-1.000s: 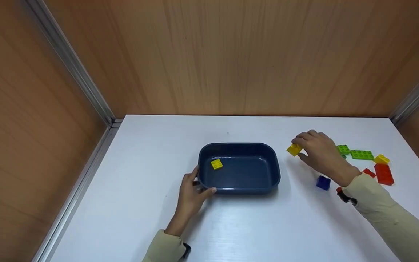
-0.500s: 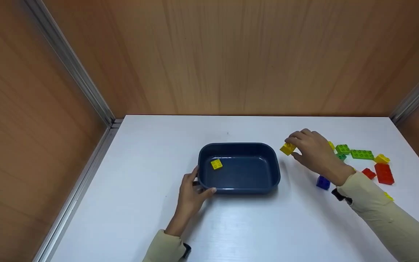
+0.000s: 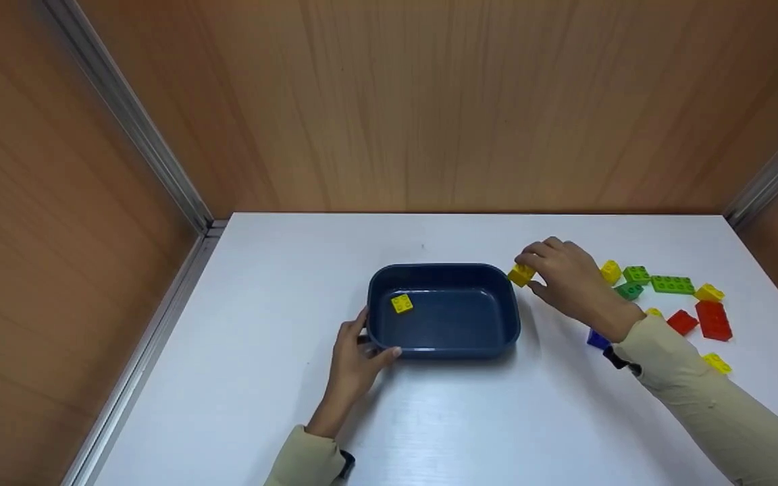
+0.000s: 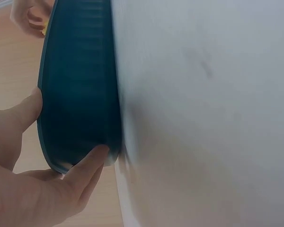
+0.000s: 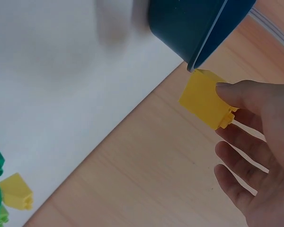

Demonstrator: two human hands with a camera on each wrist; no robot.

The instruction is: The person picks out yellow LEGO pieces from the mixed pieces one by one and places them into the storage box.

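A dark blue rectangular dish (image 3: 443, 351) stands on the white table, with a yellow toy brick (image 3: 402, 304) lying in its left part. My left hand (image 3: 352, 368) holds the dish by its near left corner; in the left wrist view, the thumb rests at the rim and the fingers (image 4: 87, 168) lie along the dish's outer side. Between thumb and fingers my right hand (image 3: 571, 287) pinches a second yellow toy brick (image 3: 521, 275), at the dish's right rim. In the right wrist view this held brick (image 5: 203, 99) appears right by the rim, studs towards the palm.
Right of the dish lie loose toy bricks: a blue brick (image 3: 598, 339) partly behind the right wrist, a dark green one (image 3: 629, 291), light green ones (image 3: 672, 285), red ones (image 3: 714, 320) and several yellow ones (image 3: 716, 363). Wooden panels (image 3: 470, 108) enclose the table's back and sides.
My right hand has moved left with the yellow brick, from right of the dish to its right rim, uncovering more loose bricks. The left hand and dish have stayed put.
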